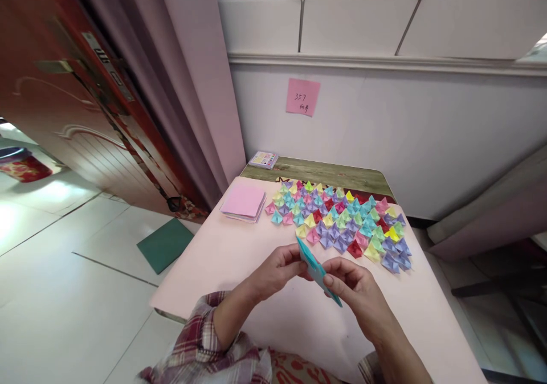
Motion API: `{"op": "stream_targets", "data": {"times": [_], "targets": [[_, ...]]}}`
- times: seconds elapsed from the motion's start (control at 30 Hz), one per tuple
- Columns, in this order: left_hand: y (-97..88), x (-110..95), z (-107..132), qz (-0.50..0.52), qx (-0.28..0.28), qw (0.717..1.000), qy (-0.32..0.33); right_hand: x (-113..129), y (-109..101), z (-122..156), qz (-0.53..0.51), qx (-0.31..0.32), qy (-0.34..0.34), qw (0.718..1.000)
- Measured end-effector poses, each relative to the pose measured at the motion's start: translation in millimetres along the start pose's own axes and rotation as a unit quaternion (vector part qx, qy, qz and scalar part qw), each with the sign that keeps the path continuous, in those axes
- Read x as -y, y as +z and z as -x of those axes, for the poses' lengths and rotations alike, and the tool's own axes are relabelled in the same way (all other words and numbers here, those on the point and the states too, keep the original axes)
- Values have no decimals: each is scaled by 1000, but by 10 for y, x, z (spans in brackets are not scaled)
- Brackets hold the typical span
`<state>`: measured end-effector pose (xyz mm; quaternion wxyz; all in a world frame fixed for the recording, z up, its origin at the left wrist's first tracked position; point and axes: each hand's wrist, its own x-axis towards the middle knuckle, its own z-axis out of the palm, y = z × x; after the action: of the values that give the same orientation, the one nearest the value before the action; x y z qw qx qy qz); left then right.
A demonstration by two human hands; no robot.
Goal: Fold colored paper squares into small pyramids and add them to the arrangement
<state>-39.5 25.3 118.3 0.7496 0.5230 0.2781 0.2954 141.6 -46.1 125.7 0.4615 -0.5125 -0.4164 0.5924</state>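
A folded piece of turquoise paper is held up over the near part of the table, tilted, between both hands. My left hand pinches its left side with thumb and fingers. At its lower right edge, my right hand grips it with the thumb in front and fingers curled behind. Just beyond the hands, many small folded paper pieces in purple, green, yellow, red, pink and blue stand in close rows. A stack of square paper with a pink sheet on top lies to their left.
The table has a pale pink cover; a wood-patterned strip shows at the back. A small printed packet sits in the far left corner. A pink note is stuck on the wall. A green square lies on the floor at left.
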Motion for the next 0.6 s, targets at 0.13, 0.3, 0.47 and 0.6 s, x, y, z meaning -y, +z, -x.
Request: {"op": "stream_targets", "data": {"times": [0.13,0.3,0.47,0.6], "targets": [[-2,21,-8,26,-2,1000,-10,-8,2,-4,-17,-8,5,1000],[-10,33,-23,40,7,999,-14,-38,9,-13,-6,-13,0,1000],[-12,60,-41,17,1,1000,-10,-156,6,-40,103,-84,-59,989],[6,128,-53,-26,-8,1000,-5,-198,2,-63,169,-88,-70,979]]}}
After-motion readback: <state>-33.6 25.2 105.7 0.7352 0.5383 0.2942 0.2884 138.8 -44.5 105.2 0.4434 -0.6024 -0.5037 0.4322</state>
